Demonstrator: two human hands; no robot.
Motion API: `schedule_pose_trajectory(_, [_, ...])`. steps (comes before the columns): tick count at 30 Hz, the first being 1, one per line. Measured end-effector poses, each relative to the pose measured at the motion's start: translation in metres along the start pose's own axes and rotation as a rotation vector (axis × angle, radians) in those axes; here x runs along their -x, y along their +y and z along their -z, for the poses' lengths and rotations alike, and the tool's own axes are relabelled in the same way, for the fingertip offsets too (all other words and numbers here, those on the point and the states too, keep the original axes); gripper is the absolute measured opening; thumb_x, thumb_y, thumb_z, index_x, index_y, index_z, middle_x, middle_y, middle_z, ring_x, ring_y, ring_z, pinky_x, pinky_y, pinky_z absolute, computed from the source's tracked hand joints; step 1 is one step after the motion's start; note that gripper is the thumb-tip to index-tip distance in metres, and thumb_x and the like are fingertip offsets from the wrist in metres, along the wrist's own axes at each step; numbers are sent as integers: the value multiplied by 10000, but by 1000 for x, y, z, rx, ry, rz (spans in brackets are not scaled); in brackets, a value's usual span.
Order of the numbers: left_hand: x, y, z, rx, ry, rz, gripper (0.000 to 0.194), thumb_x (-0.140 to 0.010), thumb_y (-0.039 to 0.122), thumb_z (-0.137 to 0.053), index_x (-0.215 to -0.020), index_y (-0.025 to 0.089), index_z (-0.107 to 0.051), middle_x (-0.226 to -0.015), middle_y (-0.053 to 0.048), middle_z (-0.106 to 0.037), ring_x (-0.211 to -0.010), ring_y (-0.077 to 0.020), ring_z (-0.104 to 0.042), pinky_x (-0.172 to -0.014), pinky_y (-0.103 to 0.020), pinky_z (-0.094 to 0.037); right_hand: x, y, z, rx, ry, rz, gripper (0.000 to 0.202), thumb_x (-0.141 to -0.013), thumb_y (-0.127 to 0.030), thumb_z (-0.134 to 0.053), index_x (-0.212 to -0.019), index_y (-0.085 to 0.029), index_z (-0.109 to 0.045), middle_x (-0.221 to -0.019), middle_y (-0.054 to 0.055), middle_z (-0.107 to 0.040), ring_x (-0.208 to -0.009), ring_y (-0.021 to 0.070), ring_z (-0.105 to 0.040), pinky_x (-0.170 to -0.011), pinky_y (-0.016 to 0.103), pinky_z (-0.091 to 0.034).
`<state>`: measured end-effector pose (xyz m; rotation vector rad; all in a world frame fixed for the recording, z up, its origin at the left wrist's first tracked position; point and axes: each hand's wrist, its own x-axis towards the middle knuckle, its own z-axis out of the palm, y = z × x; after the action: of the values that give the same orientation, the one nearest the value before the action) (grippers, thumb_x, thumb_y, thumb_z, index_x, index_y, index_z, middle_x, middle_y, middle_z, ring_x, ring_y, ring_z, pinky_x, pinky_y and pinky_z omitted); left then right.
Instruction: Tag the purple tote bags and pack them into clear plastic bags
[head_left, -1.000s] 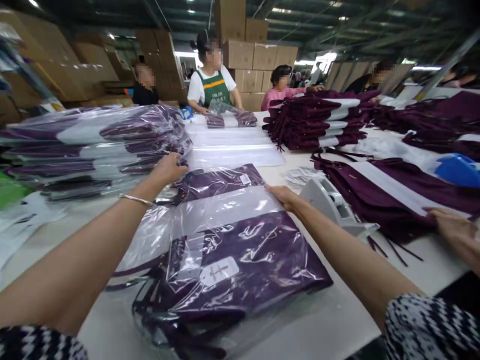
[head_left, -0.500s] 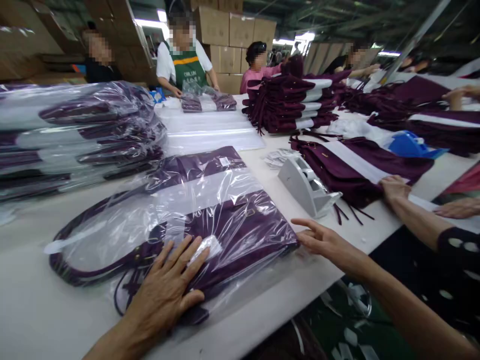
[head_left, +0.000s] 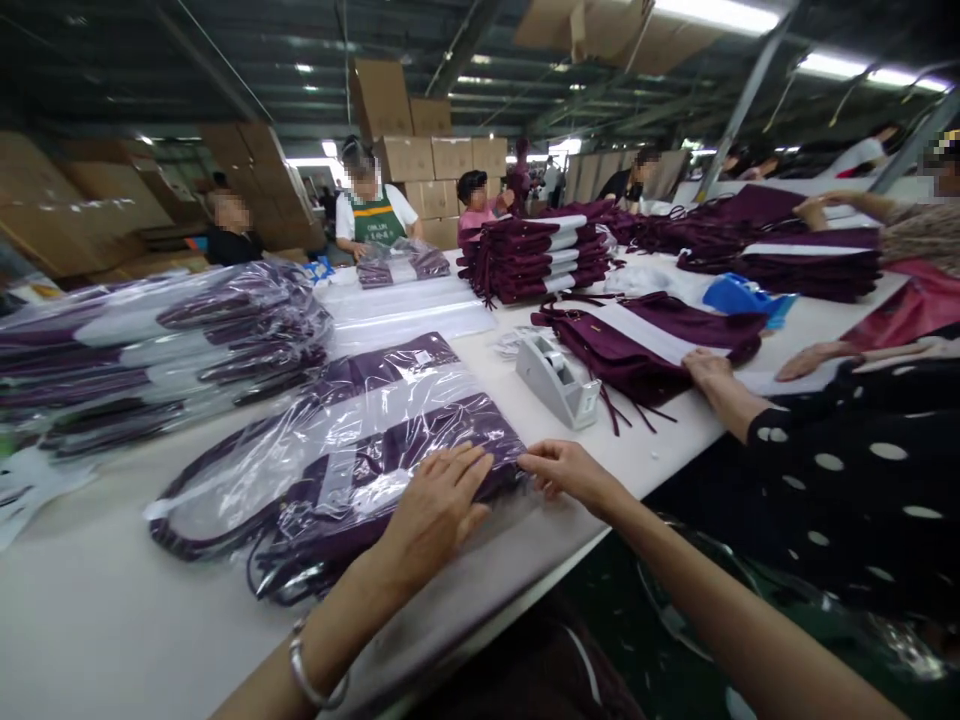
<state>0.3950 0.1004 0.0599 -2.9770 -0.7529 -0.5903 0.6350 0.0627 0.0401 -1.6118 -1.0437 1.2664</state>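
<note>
One soft, dark-purple bag with a pale band across it (head_left: pixel 409 440) lies flat in a clear, glossy plastic sleeve (head_left: pixel 225 480) on the off-white worktop (head_left: pixel 90 600) in front of you. Your left hand (head_left: pixel 439 500) rests palm down near the bag's right side, fingers extended and lying fairly close together. Your right hand (head_left: pixel 555 468) has its thumb and forefinger drawn close at the right corner; whether they pinch film or only touch it, you cannot tell.

Watch the film: it looks thin and slack, so a sharp tug at that corner could stretch or split it. If your left palm bears down lightly, the same tug might drag the bag askew and crease it. The bag's lower right side lies near the front edge, so a sideways slip could leave it overhanging. A loose flap could also catch on the grey tape dispenser (head_left: pixel 555 385) standing beyond your right hand.

Glare hides the white tag's print and much of the film's creasing. Your left hand covers part of the bag's lower edge, and the sleeve's opening is hard to make out.
</note>
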Motion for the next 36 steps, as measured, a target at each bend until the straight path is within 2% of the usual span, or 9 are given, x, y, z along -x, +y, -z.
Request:
schedule_pose_trajectory(3, [-21, 4, -28, 55, -19, -9, 387, -940, 142, -543, -1327, 164, -555, -1300, -122, -669, -1203, -262, -625, -1018, -456, -520, -5, 5, -3, -38, -10, -33, 352, -672, -418, -834, -791, -162, -624, -589, -20, -626, -479, 98, -560, -411, 191, -436])
schedule_pose_trajectory(8, [-18, -1, -56, 89, -24, 1, 349, -945, 91, -494, -1271, 168, -595, -1207, -123, -713, -1069, -240, -693, -921, -423, -580, -2, 19, 7, -56, -31, 3, 319, -698, -351, -796, -887, -179, -605, -652, -16, -656, -539, 126, -613, -452, 220, -498])
schedule_pose_trajectory(12, [-13, 4, -54, 89, -40, -5, 378, -950, 95, -460, -1309, 160, -561, -1256, -134, -685, -1118, -251, -671, -963, -442, -562, 8, 28, 21, 195, 40, 376, 284, -800, -288, -704, -1065, -207, -641, -812, -2, -694, -687, 137, -649, -619, 244, -538])
schedule_pose_trajectory(14, [-13, 8, -50, 125, -69, 51, 372, -943, 156, -513, -1313, 164, -552, -1253, -134, -678, -1126, -266, -660, -987, -463, -544, 10, 30, 26, 377, -16, 584, 324, -842, -215, -655, -1165, -230, -638, -939, 15, -699, -737, 132, -653, -721, 261, -544])
schedule_pose_trajectory(17, [-16, 8, -45, 240, -92, 169, 391, -912, 235, -590, -1296, 173, -555, -1220, -122, -678, -1114, -268, -654, -996, -463, -530, 5, 28, 28, 655, -102, 789, 440, -845, -99, -612, -1258, -249, -606, -1064, 43, -673, -795, 144, -664, -792, 280, -544])
schedule_pose_trajectory(22, [-21, 4, -39, 471, -35, 322, 340, -872, 201, -611, -1212, 208, -610, -1158, -80, -698, -1075, -224, -656, -987, -396, -518, -8, 15, 26, 915, -50, 992, 342, -885, -145, -644, -1214, -235, -624, -1146, 84, -646, -1041, 208, -649, -892, 311, -537])
schedule_pose_trajectory(25, [-22, 2, -37, 557, -26, 357, 339, -843, 172, -623, -1181, 202, -625, -1150, -82, -704, -1069, -218, -660, -989, -384, -509, -13, 6, 25, 993, -92, 1100, 295, -898, -183, -660, -1188, -231, -634, -1222, 85, -654, -1089, 213, -645, -932, 316, -524])
schedule_pose_trajectory(29, [-22, 0, -38, 610, -27, 373, 333, -835, 171, -640, -1167, 202, -638, -1135, -78, -708, -1056, -216, -657, -981, -381, -503, -20, -4, 26, 1134, -171, 1178, 303, -905, -260, -682, -1200, -213, -627, -1138, 73, -708, -975, 208, -675, -847, 315, -516])
schedule_pose_trajectory(36, [-17, -3, -47, 603, -35, 327, 442, -800, 131, -685, -1227, 208, -600, -1181, -72, -683, -1095, -225, -633, -1009, -407, -492, -39, 5, 18, 1336, -80, 1352, 59, -945, -175, -554, -938, -172, -612, -813, 31, -665, -709, 176, -590, -677, 309, -419])
